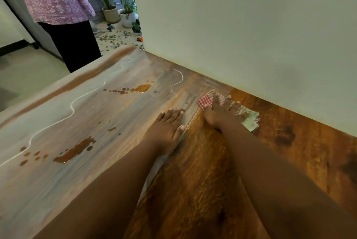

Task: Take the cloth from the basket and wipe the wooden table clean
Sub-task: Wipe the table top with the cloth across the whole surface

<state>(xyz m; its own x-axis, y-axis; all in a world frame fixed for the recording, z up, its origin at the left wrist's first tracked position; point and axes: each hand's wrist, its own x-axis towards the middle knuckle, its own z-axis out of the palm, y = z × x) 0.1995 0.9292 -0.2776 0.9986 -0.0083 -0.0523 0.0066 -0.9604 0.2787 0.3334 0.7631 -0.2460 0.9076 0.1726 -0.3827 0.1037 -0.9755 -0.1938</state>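
A red-and-white checked cloth (206,100) lies flat on the wooden table (202,161) near the wall. My right hand (220,112) presses down on the cloth with fingers spread. Left of it, my left hand (168,126) rests flat on the bare table top, fingers straight. Brown liquid lies in a puddle with drops at the far middle of the table (140,88). A second brown puddle with drops (74,151) sits near the left edge. No basket is in view.
A white wall (251,36) runs along the table's far right side. A person in a purple patterned top (56,3) stands beyond the table's far left corner. Potted plants (116,13) stand on the floor behind.
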